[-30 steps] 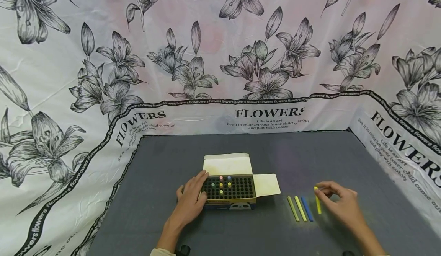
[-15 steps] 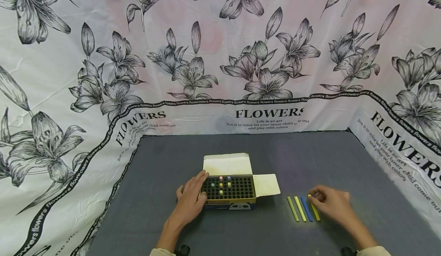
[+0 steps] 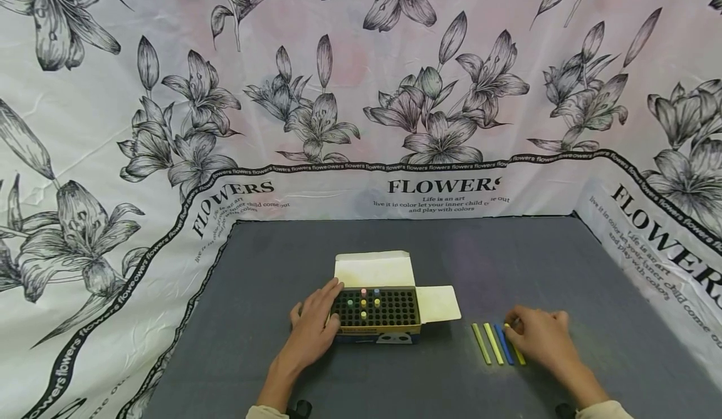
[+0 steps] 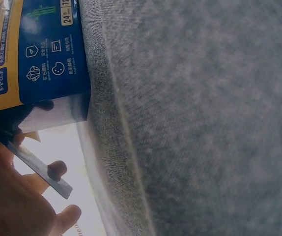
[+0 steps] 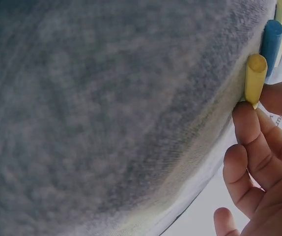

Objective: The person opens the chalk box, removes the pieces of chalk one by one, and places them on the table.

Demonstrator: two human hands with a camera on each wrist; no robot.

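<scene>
Watch the row of chalk sticks.
Your right hand (image 3: 538, 339) pinches the yellow chalk stick (image 5: 255, 78); nudging sideways could roll the blue chalk stick (image 3: 504, 344) beside it.

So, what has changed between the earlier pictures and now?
The right hand brought the yellow chalk stick down and toward the blue stick, laying it on the grey mat as the fourth in the row; the fingers still touch it. The left hand stayed on the chalk box.
</scene>
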